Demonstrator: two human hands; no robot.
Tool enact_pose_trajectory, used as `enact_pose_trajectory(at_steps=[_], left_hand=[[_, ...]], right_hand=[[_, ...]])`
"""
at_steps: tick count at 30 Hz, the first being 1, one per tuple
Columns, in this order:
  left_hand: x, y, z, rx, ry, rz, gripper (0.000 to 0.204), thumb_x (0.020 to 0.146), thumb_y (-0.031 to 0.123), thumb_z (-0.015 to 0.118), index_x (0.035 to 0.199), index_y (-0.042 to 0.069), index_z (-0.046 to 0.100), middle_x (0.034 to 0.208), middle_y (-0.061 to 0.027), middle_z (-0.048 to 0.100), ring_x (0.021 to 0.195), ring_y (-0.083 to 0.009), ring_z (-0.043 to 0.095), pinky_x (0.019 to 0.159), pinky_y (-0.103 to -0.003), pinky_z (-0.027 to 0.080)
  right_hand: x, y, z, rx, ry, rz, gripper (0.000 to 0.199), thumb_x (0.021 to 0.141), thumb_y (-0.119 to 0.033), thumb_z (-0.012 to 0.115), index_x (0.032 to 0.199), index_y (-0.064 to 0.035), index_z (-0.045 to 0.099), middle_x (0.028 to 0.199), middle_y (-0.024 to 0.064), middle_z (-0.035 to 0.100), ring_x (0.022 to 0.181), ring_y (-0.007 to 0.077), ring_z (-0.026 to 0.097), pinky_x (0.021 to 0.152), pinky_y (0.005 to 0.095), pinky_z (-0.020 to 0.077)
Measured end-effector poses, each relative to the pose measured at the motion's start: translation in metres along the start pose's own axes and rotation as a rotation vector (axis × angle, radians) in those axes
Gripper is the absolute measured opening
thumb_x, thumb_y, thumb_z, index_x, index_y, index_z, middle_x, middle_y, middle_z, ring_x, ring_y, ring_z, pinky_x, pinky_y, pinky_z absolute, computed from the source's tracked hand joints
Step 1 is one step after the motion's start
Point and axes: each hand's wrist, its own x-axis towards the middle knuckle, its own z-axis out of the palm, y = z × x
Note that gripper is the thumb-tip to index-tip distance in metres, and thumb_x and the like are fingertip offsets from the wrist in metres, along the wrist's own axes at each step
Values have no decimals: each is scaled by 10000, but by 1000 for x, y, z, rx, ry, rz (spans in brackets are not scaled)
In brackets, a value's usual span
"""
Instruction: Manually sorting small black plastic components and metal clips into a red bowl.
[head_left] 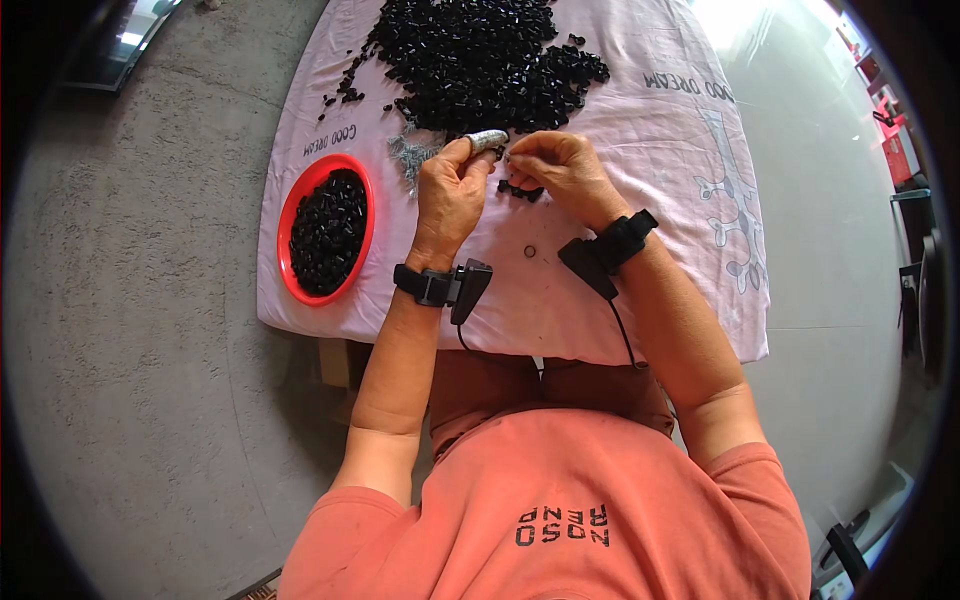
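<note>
My left hand (448, 200) is closed, thumb against the index finger, which has a silvery wrap (488, 140) around it. At its fingertips shows a bit of a small black piece, mostly hidden by the fingers. Facing it closely, my right hand (568, 172) is pinched together; whatever lies between its fingertips is too small to make out. Just below the fingertips lie several loose black pieces (520, 190). Beyond both hands spreads a large heap of small shiny black pieces (480, 65). Thin grey-blue scraps (410, 158) lie beside my left hand.
A red basin (284, 245) full of black pieces (328, 230) stands at the table's left edge. Pink printed cloth (640, 180) covers the table. A small dark ring (530, 251) lies nearer me. Black devices (470, 290) are strapped to both wrists, with cords hanging down.
</note>
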Motion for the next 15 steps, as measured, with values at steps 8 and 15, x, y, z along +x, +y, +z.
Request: enact_pose_trajectory(at_steps=[8,15], left_hand=[[-1,4,7,62,31,30,129,911,28,674,1035,0,697,918,-114,735,795,-164,709,711,-294,549],[-2,3,10,72,79,50,98,904,35,687,993,5,714,874,-96,716,768,-158,696,698,-282,545]], right_hand=[[0,0,-1,7,-14,3,134,966,-71,657,1029,43,688,899,79,723,817,143,722,729,258,600],[-1,-2,3,87,-20,30,128,966,-25,639,1061,52,674,922,100,723,860,168,735,755,268,613]])
